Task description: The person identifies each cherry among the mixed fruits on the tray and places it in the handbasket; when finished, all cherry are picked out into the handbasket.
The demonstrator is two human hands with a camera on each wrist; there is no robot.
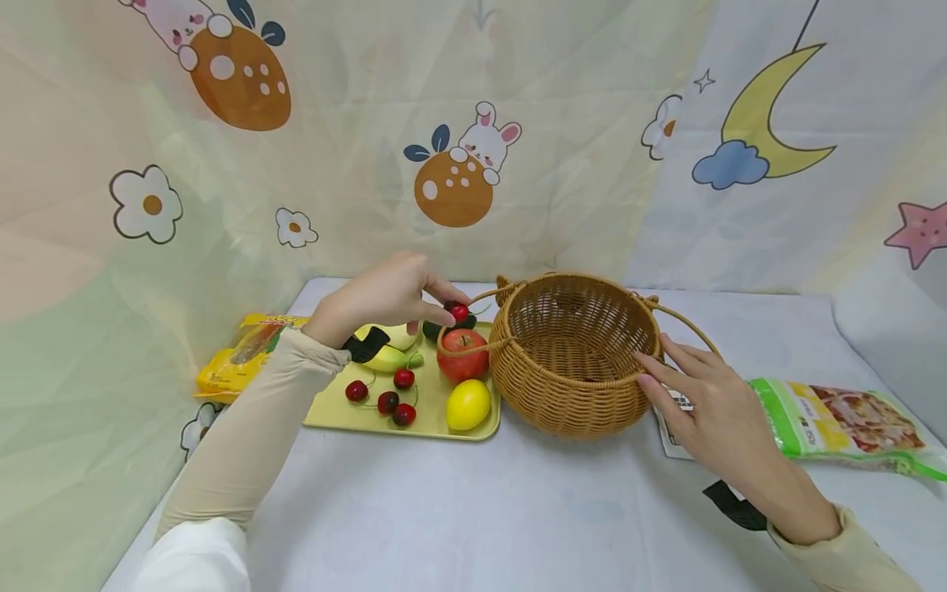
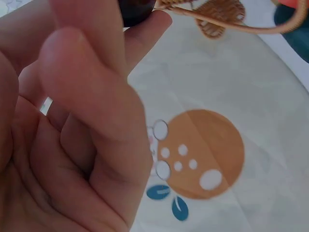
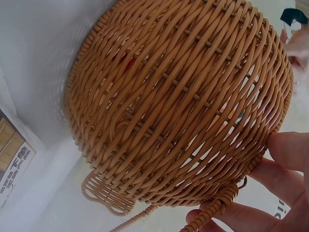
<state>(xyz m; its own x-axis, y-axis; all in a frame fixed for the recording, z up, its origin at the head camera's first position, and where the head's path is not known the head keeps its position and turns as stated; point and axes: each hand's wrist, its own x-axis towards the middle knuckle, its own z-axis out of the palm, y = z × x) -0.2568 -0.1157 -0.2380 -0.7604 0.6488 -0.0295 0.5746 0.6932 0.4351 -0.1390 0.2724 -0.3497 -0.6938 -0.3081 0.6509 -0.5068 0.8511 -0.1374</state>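
Observation:
My left hand (image 1: 388,298) pinches a dark red cherry (image 1: 459,312) by the fingertips, over the back right of the yellow tray (image 1: 329,418), close to the basket's left handle. In the left wrist view only part of the cherry (image 2: 136,12) shows past the fingers. The brown wicker basket (image 1: 570,407) stands right of the tray, handles folded outward. My right hand (image 1: 713,411) grips its right rim, thumb and fingers at the edge. On the tray lie several cherries (image 1: 388,402), a red apple (image 1: 464,367), a lemon (image 1: 468,404), a banana (image 1: 386,360) and a dark green item, partly hidden.
A yellow food packet (image 1: 225,370) lies left of the tray, partly behind my left arm. To the right is a green-edged food bag (image 1: 843,419), beside a flat white item (image 1: 673,444) partly under my right hand. A patterned cloth (image 1: 577,189) hangs behind the table.

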